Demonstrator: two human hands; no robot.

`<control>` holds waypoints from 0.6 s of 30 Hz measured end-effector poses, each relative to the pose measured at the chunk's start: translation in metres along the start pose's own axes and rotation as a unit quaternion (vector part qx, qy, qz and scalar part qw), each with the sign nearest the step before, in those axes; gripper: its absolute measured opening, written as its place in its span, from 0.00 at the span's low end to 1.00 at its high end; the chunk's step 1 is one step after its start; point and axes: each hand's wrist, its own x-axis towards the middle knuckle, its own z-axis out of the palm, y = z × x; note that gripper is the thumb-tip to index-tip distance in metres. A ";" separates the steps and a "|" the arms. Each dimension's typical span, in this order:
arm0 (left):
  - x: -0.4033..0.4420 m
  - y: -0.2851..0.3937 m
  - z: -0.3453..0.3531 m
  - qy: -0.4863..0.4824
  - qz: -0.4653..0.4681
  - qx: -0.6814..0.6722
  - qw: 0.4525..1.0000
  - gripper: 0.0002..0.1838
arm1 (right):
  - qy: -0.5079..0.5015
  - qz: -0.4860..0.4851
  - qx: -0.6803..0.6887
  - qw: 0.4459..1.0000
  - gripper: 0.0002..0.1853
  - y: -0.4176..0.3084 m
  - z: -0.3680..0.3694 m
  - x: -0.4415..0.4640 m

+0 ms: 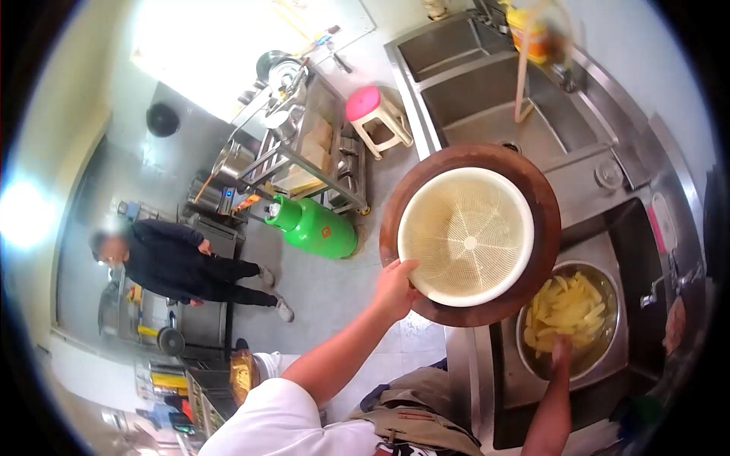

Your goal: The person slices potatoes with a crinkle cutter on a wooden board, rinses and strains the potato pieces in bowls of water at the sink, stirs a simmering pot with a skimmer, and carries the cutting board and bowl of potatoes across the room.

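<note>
My left hand has its thumb over the rim of a white plastic colander, gripping it at the near left side. The colander, with nothing in its mesh bottom, is over a round brown wooden board. In the sink at the right, a steel bowl holds many pale yellow potato strips in what looks like water. My right hand reaches into the bowl at its near side, against the strips. Its fingers are mostly hidden there.
Two more sink basins lie beyond the board, with a hose and a yellow bottle. A pink-topped stool, a green gas cylinder and a loaded metal rack stand to the left. A person in dark clothes stands farther left.
</note>
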 end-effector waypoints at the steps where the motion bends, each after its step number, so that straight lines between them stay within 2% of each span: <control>1: 0.005 -0.007 -0.004 -0.012 0.037 0.029 0.999 0.17 | 0.035 -0.009 -0.025 0.999 0.22 -0.006 -0.017 -0.007; 3: -0.001 0.007 0.005 0.035 -0.046 -0.019 0.998 0.20 | 0.149 -0.042 -0.100 0.983 0.21 -0.011 -0.050 -0.029; 4: -0.008 0.010 0.009 0.038 -0.057 -0.028 0.997 0.22 | 0.212 -0.062 -0.142 0.965 0.20 -0.013 -0.066 -0.038; 8: -0.021 -0.005 0.006 0.027 -0.104 -0.010 0.994 0.31 | 0.387 -0.132 -0.318 0.855 0.23 -0.002 -0.102 -0.046; 9: -0.019 -0.013 -0.001 0.015 -0.117 0.005 0.993 0.33 | 0.339 -0.042 -0.373 0.863 0.26 -0.004 -0.097 -0.043; 10: -0.018 -0.023 -0.013 -0.002 -0.119 0.023 0.993 0.35 | 0.270 0.015 -0.223 0.937 0.28 0.003 -0.095 -0.044; 11: -0.032 -0.026 -0.015 0.035 -0.071 0.073 0.994 0.32 | 0.218 0.096 -0.047 0.970 0.29 0.010 -0.093 -0.043; 12: -0.046 -0.031 -0.018 0.034 -0.049 0.106 0.993 0.29 | 0.189 0.187 0.089 0.960 0.31 0.018 -0.090 -0.040; 14: -0.071 -0.041 -0.024 -0.048 -0.006 0.182 0.982 0.24 | 0.240 0.262 0.173 0.919 0.28 0.013 -0.067 -0.062; 15: -0.082 -0.044 -0.014 -0.086 -0.022 0.194 0.977 0.20 | 0.271 0.295 0.214 0.891 0.27 0.012 -0.056 -0.072; 16: -0.096 -0.049 0.002 -0.159 -0.015 0.212 0.964 0.13 | 0.273 0.294 0.243 0.884 0.27 0.025 -0.050 -0.070; 18: -0.107 -0.079 0.034 -0.278 -0.055 0.286 0.916 0.10 | 0.253 0.264 0.288 0.885 0.26 0.057 -0.024 -0.092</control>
